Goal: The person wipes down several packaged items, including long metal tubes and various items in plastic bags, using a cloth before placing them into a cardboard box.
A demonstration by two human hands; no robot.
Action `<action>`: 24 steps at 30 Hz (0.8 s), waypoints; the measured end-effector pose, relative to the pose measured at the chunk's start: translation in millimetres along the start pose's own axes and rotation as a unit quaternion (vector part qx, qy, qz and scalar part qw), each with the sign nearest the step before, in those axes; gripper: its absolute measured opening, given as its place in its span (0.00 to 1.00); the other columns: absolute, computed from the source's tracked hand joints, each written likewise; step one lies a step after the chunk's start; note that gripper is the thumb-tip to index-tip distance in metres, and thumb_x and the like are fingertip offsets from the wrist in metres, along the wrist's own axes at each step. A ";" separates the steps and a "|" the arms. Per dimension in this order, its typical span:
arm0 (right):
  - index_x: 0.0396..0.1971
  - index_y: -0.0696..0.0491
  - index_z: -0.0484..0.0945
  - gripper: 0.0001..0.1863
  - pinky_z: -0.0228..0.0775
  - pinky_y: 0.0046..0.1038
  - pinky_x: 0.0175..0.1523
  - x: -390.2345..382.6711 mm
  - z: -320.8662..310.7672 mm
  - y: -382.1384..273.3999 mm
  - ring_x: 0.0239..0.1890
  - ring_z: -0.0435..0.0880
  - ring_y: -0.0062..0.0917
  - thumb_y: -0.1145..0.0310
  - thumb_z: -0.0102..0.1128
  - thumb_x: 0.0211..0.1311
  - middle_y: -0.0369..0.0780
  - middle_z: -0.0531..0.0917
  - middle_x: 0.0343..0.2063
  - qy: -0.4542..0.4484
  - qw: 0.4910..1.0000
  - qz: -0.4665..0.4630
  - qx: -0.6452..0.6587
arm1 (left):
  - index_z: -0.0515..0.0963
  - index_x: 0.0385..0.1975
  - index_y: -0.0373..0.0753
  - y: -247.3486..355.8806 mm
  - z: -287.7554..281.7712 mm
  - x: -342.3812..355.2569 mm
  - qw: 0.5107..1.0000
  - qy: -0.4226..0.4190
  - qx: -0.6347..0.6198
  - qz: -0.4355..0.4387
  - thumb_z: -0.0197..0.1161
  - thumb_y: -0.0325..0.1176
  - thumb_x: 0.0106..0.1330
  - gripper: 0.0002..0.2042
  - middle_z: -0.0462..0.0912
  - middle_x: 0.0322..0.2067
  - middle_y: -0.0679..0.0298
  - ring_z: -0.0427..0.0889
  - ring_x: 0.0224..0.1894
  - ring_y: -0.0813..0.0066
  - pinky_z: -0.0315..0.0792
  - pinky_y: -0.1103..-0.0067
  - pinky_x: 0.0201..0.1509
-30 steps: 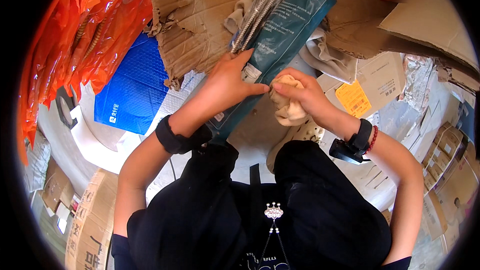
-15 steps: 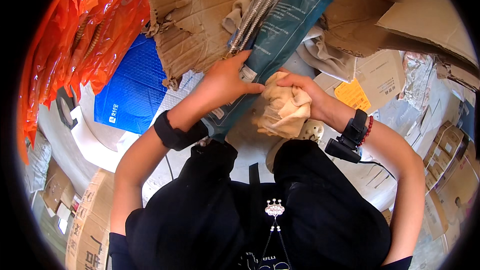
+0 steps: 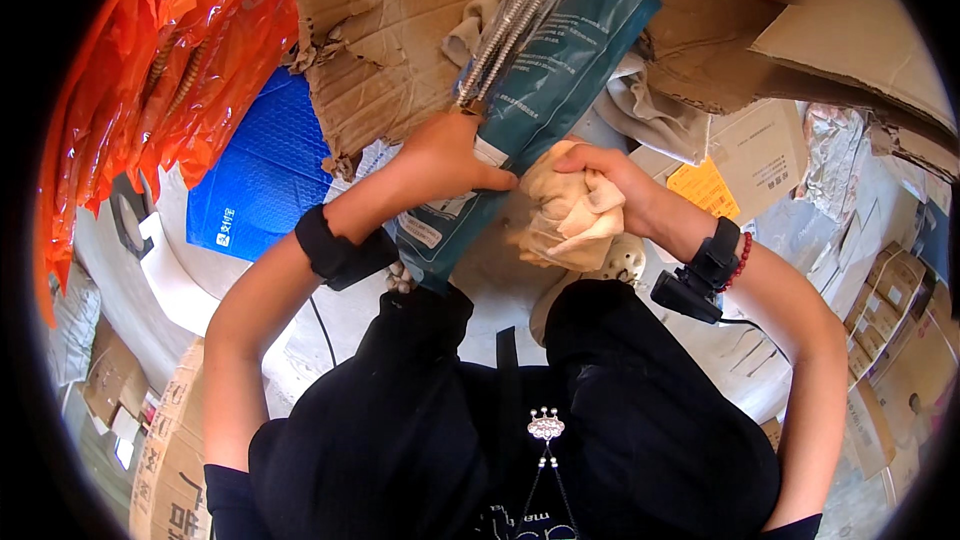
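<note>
A long teal plastic bag slants across the middle, its lower end close to my knees. My left hand grips its left edge, the thumb lying over the front and the other fingers partly hidden. Bunched in my right hand is a cream cloth, pressed close to the bag's right side. Along the bag's upper left runs a bundle of ribbed metal hoses in clear wrap.
Torn cardboard lies behind the hoses. Orange plastic bags and a blue padded mailer are at the left. A greyish cloth, a yellow label and a silver wrapped item lie to the right.
My left hand has shifted slightly left and its fingers have drawn in. The teal bag has moved a little left and shows more of its lower part. My right hand has barely moved.
</note>
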State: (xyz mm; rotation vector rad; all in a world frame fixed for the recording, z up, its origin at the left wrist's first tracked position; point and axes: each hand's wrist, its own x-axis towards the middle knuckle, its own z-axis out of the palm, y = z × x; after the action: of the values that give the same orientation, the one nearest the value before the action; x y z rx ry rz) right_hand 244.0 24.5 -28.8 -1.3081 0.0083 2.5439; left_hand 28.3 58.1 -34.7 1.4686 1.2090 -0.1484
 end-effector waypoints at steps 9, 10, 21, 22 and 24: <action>0.40 0.57 0.73 0.25 0.71 0.28 0.37 -42.8 -12.0 -11.1 0.34 0.80 0.31 0.61 0.63 0.39 0.44 0.79 0.33 0.186 0.828 -0.091 -0.522 | 0.74 0.34 0.32 14.2 2.1 -41.9 0.954 0.118 0.272 0.052 0.70 0.41 0.39 0.24 0.75 0.32 0.51 0.77 0.36 0.55 0.68 0.67 0.42; 0.40 0.56 0.73 0.24 0.71 0.28 0.37 -51.7 -0.1 -15.3 0.33 0.80 0.31 0.62 0.63 0.39 0.43 0.79 0.32 0.214 0.808 -0.145 -0.529 | 0.74 0.33 0.33 14.1 3.7 -48.3 0.940 0.128 0.310 0.058 0.70 0.41 0.39 0.23 0.75 0.31 0.53 0.77 0.35 0.56 0.67 0.67 0.41; 0.38 0.46 0.78 0.22 0.63 0.31 0.33 3.6 61.1 0.1 0.32 0.73 0.29 0.64 0.66 0.34 0.37 0.72 0.28 0.172 0.372 -0.537 -0.737 | 0.75 0.31 0.36 1.0 44.4 -53.4 0.872 0.174 0.445 0.105 0.69 0.38 0.39 0.19 0.71 0.29 0.62 0.71 0.38 0.67 0.58 0.69 0.44; 0.35 0.46 0.78 0.20 0.62 0.31 0.33 10.0 56.1 1.7 0.32 0.73 0.29 0.64 0.66 0.35 0.36 0.71 0.27 0.182 0.363 -0.525 -0.748 | 0.75 0.30 0.36 0.0 46.1 -53.1 0.865 0.178 0.456 0.110 0.68 0.37 0.39 0.17 0.71 0.28 0.62 0.71 0.37 0.67 0.58 0.70 0.43; 0.31 0.46 0.79 0.15 0.60 0.30 0.33 24.5 49.1 1.1 0.32 0.72 0.28 0.63 0.64 0.36 0.36 0.70 0.26 0.193 0.345 -0.500 -0.771 | 0.74 0.27 0.37 -1.7 48.5 -51.6 0.851 0.186 0.477 0.114 0.65 0.35 0.40 0.14 0.70 0.27 0.63 0.71 0.34 0.68 0.58 0.71 0.42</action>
State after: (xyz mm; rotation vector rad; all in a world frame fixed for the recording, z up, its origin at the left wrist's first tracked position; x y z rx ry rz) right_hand 191.2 35.9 -19.6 -1.2593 -2.5344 0.4300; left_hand 28.5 -10.3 -16.5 2.5993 1.3156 -0.3474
